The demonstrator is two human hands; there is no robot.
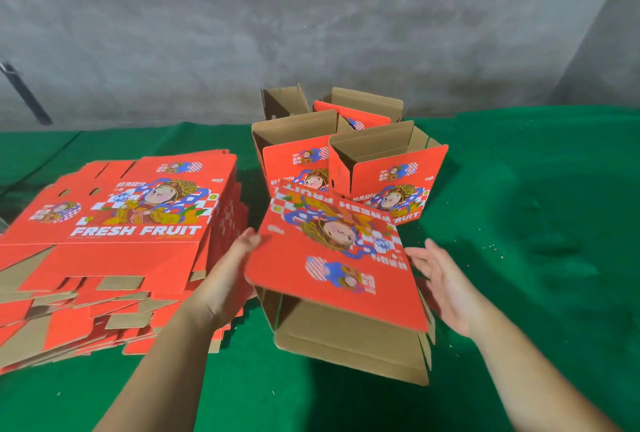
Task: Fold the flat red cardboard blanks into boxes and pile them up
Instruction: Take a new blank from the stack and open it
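A half-opened red box [332, 258] with a cartoon figure and "FRESH FRUIT" print lies tilted in front of me, its brown inside open toward me. My left hand [228, 279] presses straight fingers against its left edge. My right hand [440, 279] is held open at its right edge, fingertips touching or nearly touching the card. A thick stack of flat red blanks [114, 241] lies at the left. Behind the held box stand several folded boxes [384, 168] with open tops, close together.
Everything lies on a green cloth [536, 241] that covers the work surface. A grey concrete wall [311, 33] rises behind it. Small crumbs dot the cloth at the right. A dark bar leans on the wall at far left.
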